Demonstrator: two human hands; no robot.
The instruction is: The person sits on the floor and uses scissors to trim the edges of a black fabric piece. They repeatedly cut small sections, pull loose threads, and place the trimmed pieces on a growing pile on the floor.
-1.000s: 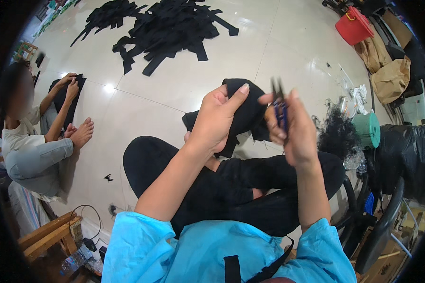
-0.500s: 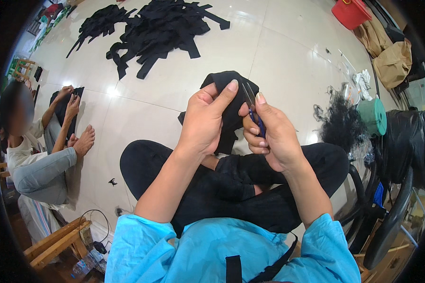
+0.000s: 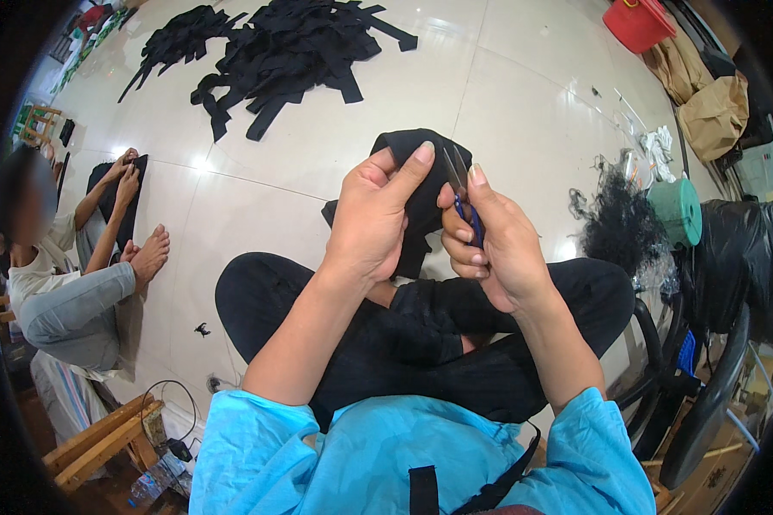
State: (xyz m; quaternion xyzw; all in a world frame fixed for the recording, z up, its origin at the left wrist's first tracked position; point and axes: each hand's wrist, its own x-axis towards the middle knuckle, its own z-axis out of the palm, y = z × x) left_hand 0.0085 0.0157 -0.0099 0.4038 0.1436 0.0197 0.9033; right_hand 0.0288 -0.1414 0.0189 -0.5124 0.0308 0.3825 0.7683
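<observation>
Between the thumb and fingers of my left hand [image 3: 368, 215] a black fabric piece [image 3: 427, 202] is pinched, folded over at its top and hanging down in front of my crossed legs. My right hand [image 3: 505, 245] grips small thread snips [image 3: 458, 176] with blue handles. Their pointed metal blades face upward, slightly apart, close to the right edge of the fabric. Whether a thread lies between the blades is too fine to see.
A big heap of black fabric strips [image 3: 305, 56] lies ahead on the tiled floor, a smaller heap [image 3: 180, 39] beside it. Black thread scraps [image 3: 623, 210] and a green spool [image 3: 677, 213] are at right, near a red bucket [image 3: 637, 24]. A co-worker [image 3: 69, 275] sits at left holding black cloth.
The snips' blades have spread a little and drawn slightly away from the fabric's edge. My left hand keeps its hold on the fabric almost unmoved.
</observation>
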